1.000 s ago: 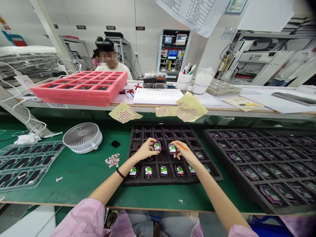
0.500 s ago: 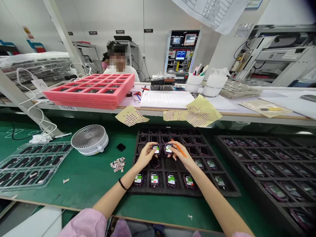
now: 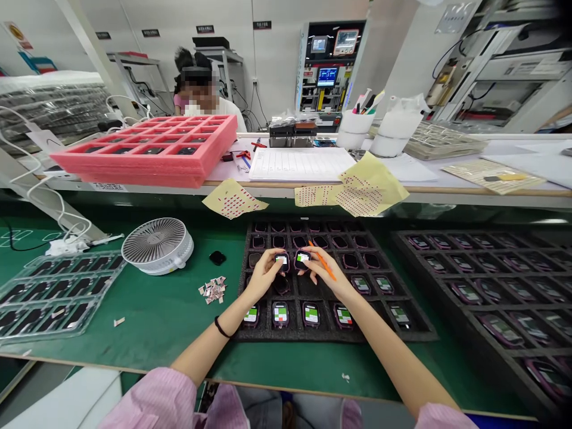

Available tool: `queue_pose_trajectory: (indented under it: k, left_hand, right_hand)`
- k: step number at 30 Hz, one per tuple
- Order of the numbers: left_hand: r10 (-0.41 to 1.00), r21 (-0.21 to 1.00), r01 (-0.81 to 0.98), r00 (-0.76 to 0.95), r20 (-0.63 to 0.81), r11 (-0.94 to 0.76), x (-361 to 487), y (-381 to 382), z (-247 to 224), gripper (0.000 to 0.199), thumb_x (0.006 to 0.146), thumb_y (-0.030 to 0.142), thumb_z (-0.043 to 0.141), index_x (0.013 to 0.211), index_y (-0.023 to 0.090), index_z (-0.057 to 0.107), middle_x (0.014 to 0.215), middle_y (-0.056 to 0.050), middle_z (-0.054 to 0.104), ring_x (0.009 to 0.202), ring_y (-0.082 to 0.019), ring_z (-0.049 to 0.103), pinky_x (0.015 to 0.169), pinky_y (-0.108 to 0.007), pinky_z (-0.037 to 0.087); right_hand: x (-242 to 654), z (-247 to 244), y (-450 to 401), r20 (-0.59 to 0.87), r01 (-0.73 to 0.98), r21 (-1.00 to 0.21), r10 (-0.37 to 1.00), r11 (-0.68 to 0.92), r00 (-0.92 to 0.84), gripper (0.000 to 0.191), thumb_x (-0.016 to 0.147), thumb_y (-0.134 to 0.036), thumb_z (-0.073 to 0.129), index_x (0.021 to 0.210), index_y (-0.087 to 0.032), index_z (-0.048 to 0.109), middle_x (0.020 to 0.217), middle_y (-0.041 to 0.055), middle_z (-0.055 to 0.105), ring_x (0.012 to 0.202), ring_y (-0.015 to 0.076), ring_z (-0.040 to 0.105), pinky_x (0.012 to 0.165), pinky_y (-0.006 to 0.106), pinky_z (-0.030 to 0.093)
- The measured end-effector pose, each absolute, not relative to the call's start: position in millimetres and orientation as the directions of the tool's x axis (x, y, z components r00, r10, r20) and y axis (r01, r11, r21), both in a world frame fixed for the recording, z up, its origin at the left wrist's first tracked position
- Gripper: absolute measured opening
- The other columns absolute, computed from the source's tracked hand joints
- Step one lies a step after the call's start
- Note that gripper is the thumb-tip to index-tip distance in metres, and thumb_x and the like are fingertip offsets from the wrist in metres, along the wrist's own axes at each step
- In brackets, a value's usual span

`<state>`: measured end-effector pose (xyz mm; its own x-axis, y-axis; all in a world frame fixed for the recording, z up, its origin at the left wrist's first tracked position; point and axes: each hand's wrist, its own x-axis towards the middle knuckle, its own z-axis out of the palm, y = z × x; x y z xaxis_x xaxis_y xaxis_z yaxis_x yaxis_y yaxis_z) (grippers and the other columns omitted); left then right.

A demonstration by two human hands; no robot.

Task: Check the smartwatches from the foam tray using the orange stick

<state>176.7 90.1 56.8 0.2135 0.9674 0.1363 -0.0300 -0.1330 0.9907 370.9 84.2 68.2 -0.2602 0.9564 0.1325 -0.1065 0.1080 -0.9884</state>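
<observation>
My left hand (image 3: pixel 263 275) has its thumb and fingers closed on a smartwatch (image 3: pixel 282 260) with a lit green-and-white screen. Just beside it, a second lit smartwatch (image 3: pixel 301 258) is gripped by my right hand (image 3: pixel 334 275), tilted a little. An orange pen-like stick (image 3: pixel 322 262) also sits between the fingers of my right hand. Both hands are over a black foam tray (image 3: pixel 290 335) of watches in compartments. Lit watches (image 3: pixel 311 313) lie in its front row, and dark-screened ones (image 3: pixel 339 241) farther back. My fingertips are partly hidden behind the watches.
To the right lies another black tray (image 3: pixel 451 310) of watches. On the left are a white fan (image 3: pixel 157 245), a pile of small tabs (image 3: pixel 213 290), a dark watch module (image 3: pixel 217 257) and a clear tray (image 3: pixel 84 319). A shelf (image 3: pixel 277 189) bears pink foam trays (image 3: pixel 147 173); a person (image 3: pixel 203 89) sits behind.
The camera view has tipped slightly downward on the shelf and shifted. The watch in my right hand has turned a little; both hands keep their hold.
</observation>
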Motion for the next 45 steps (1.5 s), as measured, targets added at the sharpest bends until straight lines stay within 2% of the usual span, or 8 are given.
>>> queue_pose_trajectory:
  k: [5, 9, 18, 22, 28, 32, 35, 45]
  left_hand:
    - [0.966, 0.989, -0.053, 0.212, 0.149, -0.141, 178.0, 89.3, 55.7, 0.039, 0.079, 0.042, 0.063, 0.108, 0.018, 0.053, 0.109, -0.008, 0.060, 0.082, -0.014, 0.058, 0.061, -0.022, 0.051]
    - [0.963, 0.986, -0.044, 0.210, 0.168, -0.163, 179.6, 89.4, 54.9, 0.038, 0.077, 0.042, 0.065, 0.105, 0.018, 0.053, 0.110, -0.008, 0.059, 0.086, -0.015, 0.058, 0.064, -0.023, 0.052]
    - [0.960, 0.989, -0.050, 0.234, 0.150, -0.143, 178.8, 90.9, 52.5, 0.040, 0.084, 0.046, 0.055, 0.112, 0.018, 0.053, 0.113, -0.009, 0.059, 0.063, -0.007, 0.050, 0.045, -0.017, 0.037]
    - [0.952, 0.987, -0.037, 0.262, 0.161, -0.156, 178.4, 91.7, 51.5, 0.042, 0.081, 0.047, 0.059, 0.111, 0.019, 0.051, 0.115, -0.009, 0.057, 0.066, -0.008, 0.051, 0.045, -0.016, 0.036]
    - [0.960, 0.991, -0.043, 0.246, 0.132, -0.125, 177.5, 92.6, 51.8, 0.042, 0.084, 0.048, 0.054, 0.114, 0.018, 0.052, 0.102, -0.007, 0.060, 0.058, -0.006, 0.047, 0.040, -0.017, 0.031]
    - [0.950, 0.987, -0.027, 0.270, 0.157, -0.156, 177.8, 90.2, 52.2, 0.045, 0.080, 0.037, 0.063, 0.118, 0.019, 0.048, 0.106, -0.007, 0.060, 0.080, -0.013, 0.059, 0.052, -0.018, 0.041]
    - [0.937, 0.981, 0.023, 0.301, 0.175, -0.191, 178.1, 88.0, 52.2, 0.057, 0.075, 0.029, 0.070, 0.125, 0.020, 0.043, 0.111, -0.009, 0.058, 0.097, -0.018, 0.058, 0.059, -0.019, 0.044]
    - [0.942, 0.980, -0.005, 0.275, 0.194, -0.200, 177.2, 87.5, 51.8, 0.054, 0.074, 0.031, 0.071, 0.121, 0.019, 0.046, 0.101, -0.008, 0.063, 0.084, -0.015, 0.060, 0.065, -0.024, 0.044]
  right_hand:
    - [370.7, 71.2, 82.1, 0.136, -0.091, -0.989, 0.957, 0.116, -0.255, 0.037, 0.080, -0.040, 0.063, 0.111, -0.021, 0.052, 0.103, 0.0083, 0.058, 0.064, 0.0147, 0.065, 0.038, 0.019, 0.037]
    - [370.5, 73.9, 80.7, 0.118, -0.079, -0.992, 0.964, 0.102, -0.237, 0.033, 0.083, -0.041, 0.059, 0.109, -0.021, 0.053, 0.095, 0.0054, 0.058, 0.062, 0.0142, 0.065, 0.039, 0.019, 0.037]
    - [370.6, 68.4, 84.3, 0.123, -0.087, -0.990, 0.971, 0.107, -0.205, 0.035, 0.078, -0.041, 0.065, 0.104, -0.020, 0.054, 0.090, 0.0042, 0.061, 0.058, 0.0147, 0.065, 0.038, 0.020, 0.036]
    - [370.3, 70.3, 83.3, 0.107, -0.101, -0.991, 0.976, 0.089, -0.190, 0.032, 0.080, -0.043, 0.062, 0.102, -0.020, 0.055, 0.084, 0.0029, 0.062, 0.058, 0.0150, 0.065, 0.038, 0.020, 0.037]
    - [370.0, 71.3, 82.1, 0.104, -0.117, -0.990, 0.977, 0.083, -0.185, 0.033, 0.080, -0.043, 0.062, 0.102, -0.020, 0.055, 0.081, 0.0023, 0.062, 0.056, 0.0147, 0.064, 0.038, 0.020, 0.037]
    - [370.2, 71.6, 81.4, 0.091, -0.115, -0.991, 0.979, 0.071, -0.184, 0.032, 0.080, -0.042, 0.061, 0.102, -0.020, 0.056, 0.082, 0.0028, 0.063, 0.058, 0.0157, 0.065, 0.039, 0.021, 0.038]
    - [370.3, 71.0, 80.6, 0.095, -0.116, -0.990, 0.979, 0.074, -0.180, 0.032, 0.081, -0.043, 0.061, 0.102, -0.020, 0.056, 0.084, 0.0039, 0.064, 0.059, 0.0170, 0.066, 0.039, 0.022, 0.039]
    - [369.4, 66.7, 82.0, 0.100, -0.101, -0.991, 0.980, 0.083, -0.171, 0.035, 0.079, -0.047, 0.063, 0.101, -0.021, 0.056, 0.081, 0.0042, 0.063, 0.058, 0.0194, 0.066, 0.038, 0.023, 0.040]
